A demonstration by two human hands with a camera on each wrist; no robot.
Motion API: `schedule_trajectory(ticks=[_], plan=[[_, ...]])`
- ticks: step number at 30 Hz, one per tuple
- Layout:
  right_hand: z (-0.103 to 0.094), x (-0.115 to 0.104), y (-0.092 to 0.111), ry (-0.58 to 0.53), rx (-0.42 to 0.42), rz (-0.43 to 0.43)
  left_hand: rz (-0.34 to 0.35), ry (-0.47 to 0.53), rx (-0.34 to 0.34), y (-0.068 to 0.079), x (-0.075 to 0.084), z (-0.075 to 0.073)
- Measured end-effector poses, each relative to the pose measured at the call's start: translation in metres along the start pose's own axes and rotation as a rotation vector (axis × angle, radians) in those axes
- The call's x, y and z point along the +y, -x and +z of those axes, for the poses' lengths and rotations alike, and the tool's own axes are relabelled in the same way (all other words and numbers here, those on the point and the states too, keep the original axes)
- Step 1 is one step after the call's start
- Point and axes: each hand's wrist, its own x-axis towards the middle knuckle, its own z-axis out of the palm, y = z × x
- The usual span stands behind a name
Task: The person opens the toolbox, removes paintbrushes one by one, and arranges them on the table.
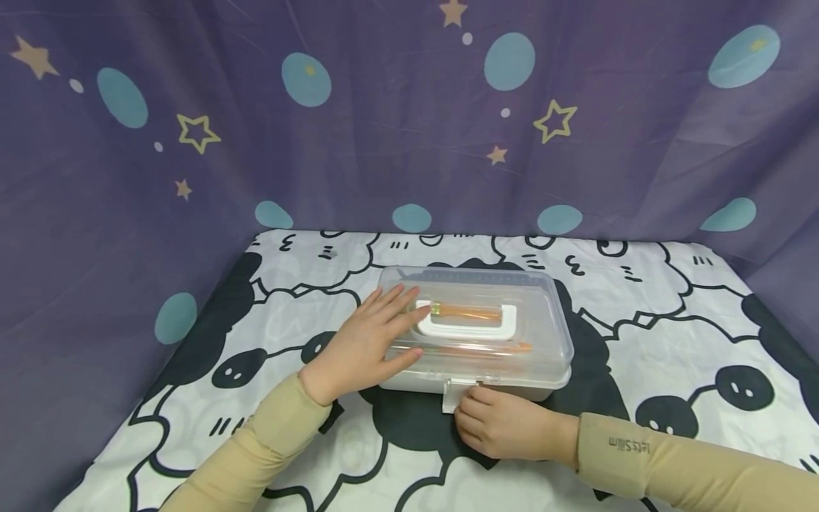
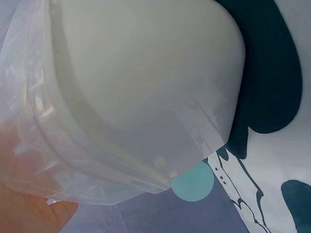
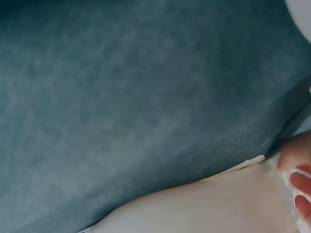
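A clear-lidded plastic storage box [image 1: 544,355] with a pale base lies in front of me in the head view. Spread over the left part of its lid, my left hand [image 1: 365,348] has straight fingers, with fingertips beside the white carry handle [image 1: 470,332]. My right hand [image 1: 495,423] is at the box's front, its curled fingers gripping the edge of the white latch [image 1: 451,396], which sticks out from the front. Long orange items [image 1: 470,313] show through the lid. The left wrist view has the box's pale end wall [image 2: 146,73]; in the right wrist view only fingertips [image 3: 296,153] show.
Under the box spreads a black-and-white cartoon cloth [image 1: 704,341]. Behind it and at both sides hangs a purple curtain [image 1: 397,142] with stars and blue ovals.
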Motion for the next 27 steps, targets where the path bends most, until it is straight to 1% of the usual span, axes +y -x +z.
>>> schedule_trajectory(ticks=[5, 8, 11, 13, 17, 20, 24, 27], plan=[[-0.003, 0.004, 0.0, -0.043, 0.021, 0.002, -0.002, -0.004, 0.003, 0.002, 0.0, -0.001], [-0.006, 0.008, 0.0, -0.049, 0.038, 0.003, 0.001, -0.003, 0.007, 0.002, 0.0, -0.001], [-0.01, 0.014, 0.0, -0.052, 0.075, 0.012, 0.003, 0.003, 0.008, 0.001, 0.0, 0.0], [-0.013, 0.018, 0.0, -0.056, 0.115, 0.032, 0.005, 0.005, 0.008, 0.001, -0.001, 0.001], [-0.02, 0.03, 0.001, -0.082, 0.19, 0.116, 0.007, 0.004, 0.009, 0.001, -0.001, 0.001], [-0.026, 0.043, 0.002, -0.095, 0.268, 0.193, 0.006, 0.005, 0.007, 0.001, -0.001, 0.001], [-0.03, 0.062, 0.005, -0.11, 0.419, 0.305, 0.002, 0.006, -0.001, 0.0, -0.001, 0.001], [-0.03, 0.072, 0.01, -0.155, 0.507, 0.406, 0.004, 0.004, -0.005, 0.0, -0.001, 0.001]])
